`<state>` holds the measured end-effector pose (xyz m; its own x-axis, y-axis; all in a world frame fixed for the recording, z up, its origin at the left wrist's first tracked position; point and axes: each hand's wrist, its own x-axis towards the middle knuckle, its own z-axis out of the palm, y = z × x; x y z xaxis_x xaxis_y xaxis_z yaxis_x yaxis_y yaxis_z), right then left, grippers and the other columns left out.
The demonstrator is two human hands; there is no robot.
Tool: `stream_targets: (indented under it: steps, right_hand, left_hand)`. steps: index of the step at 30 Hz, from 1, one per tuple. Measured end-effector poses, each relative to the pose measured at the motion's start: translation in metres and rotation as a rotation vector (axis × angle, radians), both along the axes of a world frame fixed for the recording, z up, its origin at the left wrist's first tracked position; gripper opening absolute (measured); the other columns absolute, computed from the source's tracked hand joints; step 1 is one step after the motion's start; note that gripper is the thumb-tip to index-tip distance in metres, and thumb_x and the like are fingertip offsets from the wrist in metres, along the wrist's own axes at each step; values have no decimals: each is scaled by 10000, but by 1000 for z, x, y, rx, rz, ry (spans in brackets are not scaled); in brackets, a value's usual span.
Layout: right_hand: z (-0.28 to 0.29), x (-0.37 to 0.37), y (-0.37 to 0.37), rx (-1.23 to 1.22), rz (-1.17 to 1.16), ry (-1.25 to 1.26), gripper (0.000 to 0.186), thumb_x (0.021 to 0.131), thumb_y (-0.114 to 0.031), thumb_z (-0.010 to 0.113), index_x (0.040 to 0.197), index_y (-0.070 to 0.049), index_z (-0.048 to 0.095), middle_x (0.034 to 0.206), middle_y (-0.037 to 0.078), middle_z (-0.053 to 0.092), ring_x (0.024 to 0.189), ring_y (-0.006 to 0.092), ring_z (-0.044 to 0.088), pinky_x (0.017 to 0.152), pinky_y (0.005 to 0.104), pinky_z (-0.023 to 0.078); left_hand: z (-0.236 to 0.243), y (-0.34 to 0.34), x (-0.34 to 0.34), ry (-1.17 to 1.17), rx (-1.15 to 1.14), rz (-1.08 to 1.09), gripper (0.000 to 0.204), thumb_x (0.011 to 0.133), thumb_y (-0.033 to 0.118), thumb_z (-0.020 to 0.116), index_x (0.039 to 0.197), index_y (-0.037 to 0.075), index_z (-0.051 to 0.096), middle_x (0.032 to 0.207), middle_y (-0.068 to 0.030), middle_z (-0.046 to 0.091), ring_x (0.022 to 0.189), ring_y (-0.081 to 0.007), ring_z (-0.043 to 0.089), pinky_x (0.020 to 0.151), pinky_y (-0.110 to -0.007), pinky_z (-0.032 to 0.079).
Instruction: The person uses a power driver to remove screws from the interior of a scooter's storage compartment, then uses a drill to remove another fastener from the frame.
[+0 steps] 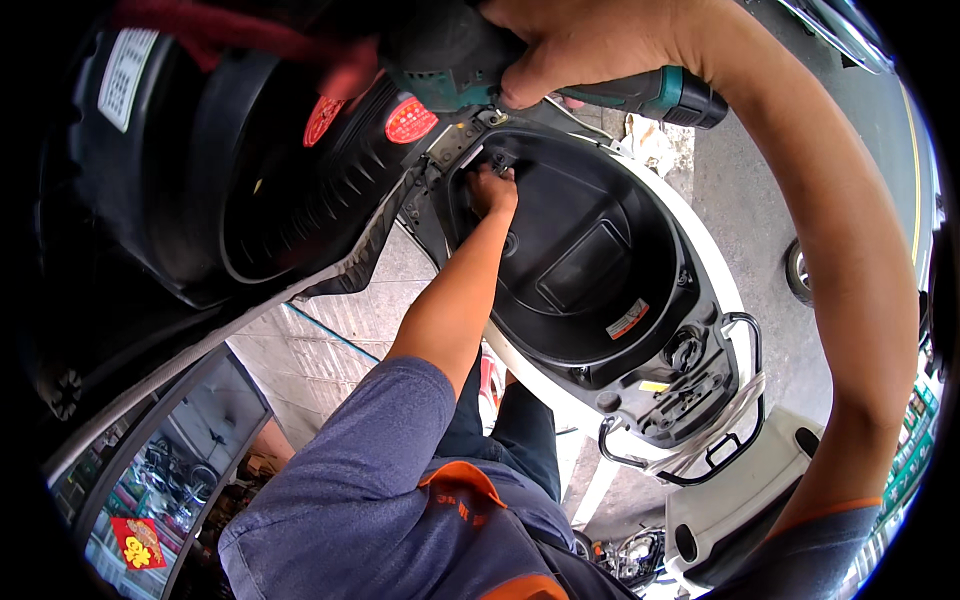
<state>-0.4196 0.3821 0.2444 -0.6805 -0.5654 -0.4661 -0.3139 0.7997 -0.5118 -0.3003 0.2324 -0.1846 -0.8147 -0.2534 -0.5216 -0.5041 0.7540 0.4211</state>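
My right hand [555,55] is wrapped around a teal and black cordless drill [440,75], its battery end sticking out to the right. The drill's head is above the far rim of a scooter's black under-seat storage bucket [570,200], close to a metal bracket [495,118]. Down inside the bucket, at the far left end, my left hand [492,190] has its fingers curled together near a small dark fitting [502,160]. What those fingers hold, if anything, is too small to tell.
The scooter's raised black seat [330,190] fills the upper left, with red stickers underneath. Behind the bucket are the fuel cap [685,348] and a black grab rail [745,345]. A glass case [180,450] stands lower left; a white scooter panel [740,500] is at lower right.
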Motion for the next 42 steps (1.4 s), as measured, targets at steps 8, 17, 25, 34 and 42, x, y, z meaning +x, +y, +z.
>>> stream_targets:
  steps: [8,17,25,34,42]
  right_hand:
    - [-57,133,25,-373,-682,15,394,825,-126,771,1156,22,617,822,155,677,732,222,648,716,348,516]
    - [-80,263,36,-599,-1364,-336,332,912,-90,696,1208,30,604,1050,80,685,774,133,617,733,293,528]
    - [-19,317,18,-993,-1555,-359,461,843,-195,691,1212,69,612,1043,171,732,697,179,662,661,295,546]
    - [29,354,-1,-1051,-1304,-411,482,830,-198,712,1225,58,607,1074,182,731,713,175,673,642,298,572]
    - [29,359,-3,-1021,-1195,-455,415,849,-127,676,1223,42,613,1058,167,728,720,174,669,653,300,550]
  left_hand:
    - [-53,19,-8,5,-310,243,291,812,421,810,956,172,768,1020,-100,772,1011,-318,735,901,-467,545]
    - [10,1,5,1,561,301,163,911,194,745,1013,77,698,960,-89,759,873,-232,736,804,-405,576]
    - [188,-73,67,-307,1862,434,139,1032,110,587,1156,124,648,1118,-75,701,965,-189,705,913,-389,593]
    - [265,-125,119,-136,2050,625,161,1051,162,585,1153,72,672,1138,-104,713,1018,-221,716,969,-416,600]
    - [266,-138,155,-45,2019,783,173,1059,161,571,1174,61,652,1182,-107,715,1033,-229,719,989,-407,597]
